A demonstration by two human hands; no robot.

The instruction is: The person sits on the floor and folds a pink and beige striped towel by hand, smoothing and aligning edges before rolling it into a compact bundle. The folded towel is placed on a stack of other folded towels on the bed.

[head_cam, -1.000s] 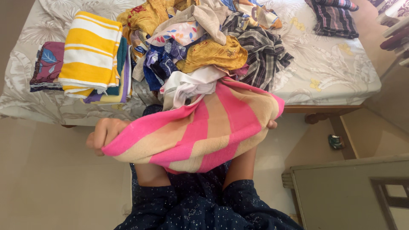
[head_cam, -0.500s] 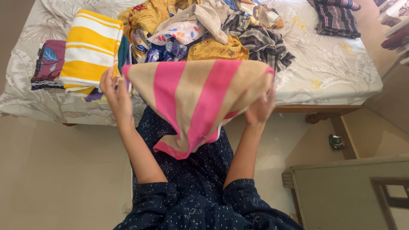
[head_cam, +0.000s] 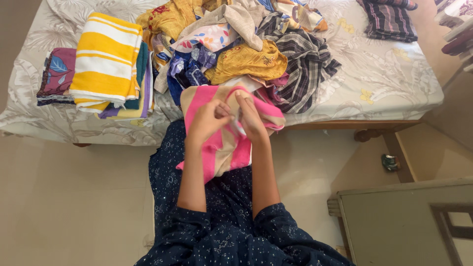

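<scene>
Striped towel (head_cam: 227,143) is pinched between both hands at the bed (head_cam: 384,83) edge.

Left hand (head_cam: 207,120) and right hand (head_cam: 251,117) are pressed close together, fingers gripping the towel's top fold; the lower end hangs over the lap, partly hidden by forearms. Clothes pile (head_cam: 236,44) is cut off at the top. Folded stack (head_cam: 106,61) sits left; bare floor (head_cam: 64,197) lies left of the person.

Your left hand (head_cam: 206,120) and right hand (head_cam: 251,117) met at the middle, both pinching the pink-and-tan striped towel (head_cam: 224,148), which hung doubled before you. Behind it lay a heap of loose clothes (head_cam: 236,44) on the bed (head_cam: 384,83), beside a folded yellow-striped towel (head_cam: 104,59).
</scene>
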